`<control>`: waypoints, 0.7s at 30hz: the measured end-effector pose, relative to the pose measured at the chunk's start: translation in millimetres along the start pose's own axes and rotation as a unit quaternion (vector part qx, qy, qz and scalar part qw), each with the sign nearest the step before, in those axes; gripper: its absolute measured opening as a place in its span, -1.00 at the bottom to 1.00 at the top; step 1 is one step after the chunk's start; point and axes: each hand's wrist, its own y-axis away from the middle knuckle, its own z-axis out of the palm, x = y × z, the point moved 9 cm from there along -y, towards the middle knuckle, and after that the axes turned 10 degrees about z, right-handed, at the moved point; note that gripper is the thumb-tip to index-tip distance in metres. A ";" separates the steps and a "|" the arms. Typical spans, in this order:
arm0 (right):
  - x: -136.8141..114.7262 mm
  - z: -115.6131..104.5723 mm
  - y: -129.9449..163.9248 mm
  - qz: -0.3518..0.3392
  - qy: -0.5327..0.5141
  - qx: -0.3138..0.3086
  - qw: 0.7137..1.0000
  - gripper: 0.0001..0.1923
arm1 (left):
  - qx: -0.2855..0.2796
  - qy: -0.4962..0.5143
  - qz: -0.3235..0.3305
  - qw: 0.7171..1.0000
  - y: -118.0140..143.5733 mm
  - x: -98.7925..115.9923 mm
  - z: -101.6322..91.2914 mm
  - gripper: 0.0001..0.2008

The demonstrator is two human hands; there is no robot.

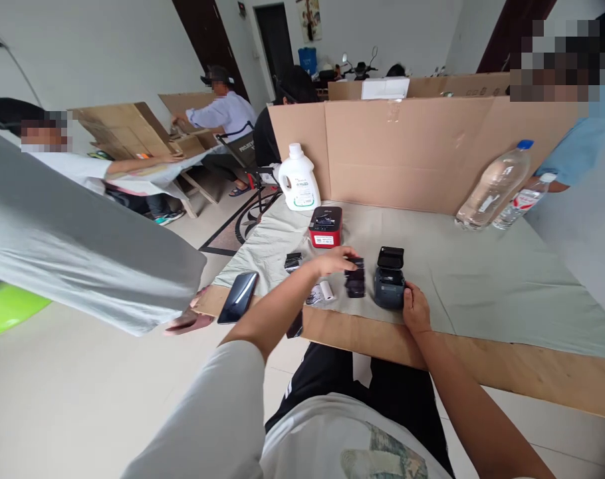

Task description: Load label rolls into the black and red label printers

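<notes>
Head view: the left hand [338,258] reaches forward over the table [482,293], its fingers resting on the top of a small black device [355,278]; whether this grip is clamped or only laid on cannot be told. That device lies near the table's front edge, its long axis running away from the person, and no writing on it can be read. The right hand [415,307] cups the near right side of a dark grey printer [389,283] just beside it, fingers loosely curled against the casing, the lid [391,257] standing open toward the far side. A white paper roll [326,291] lies just left of the black device. Farther back sits a red printer [325,227] with a white label on its front, text too small to read. A white jug [298,179] carries a green label, unreadable. A phone [238,297] lies at the left edge.
</notes>
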 end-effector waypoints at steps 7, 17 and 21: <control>4.8 3.8 -3.5 0.013 0.027 -0.015 0.999 -0.44 | 0.026 -0.123 -0.147 0.981 132.9 -65.9 -137.8 -0.60; 5.2 3.8 -2.4 0.009 0.034 -0.014 0.999 -0.47 | -0.029 -0.480 -0.232 0.846 152.0 -98.1 -110.9 -0.51; 5.5 4.2 -2.1 0.009 0.034 -0.017 0.999 -0.46 | -0.017 -0.488 -0.162 0.857 136.4 -75.0 -80.9 -0.46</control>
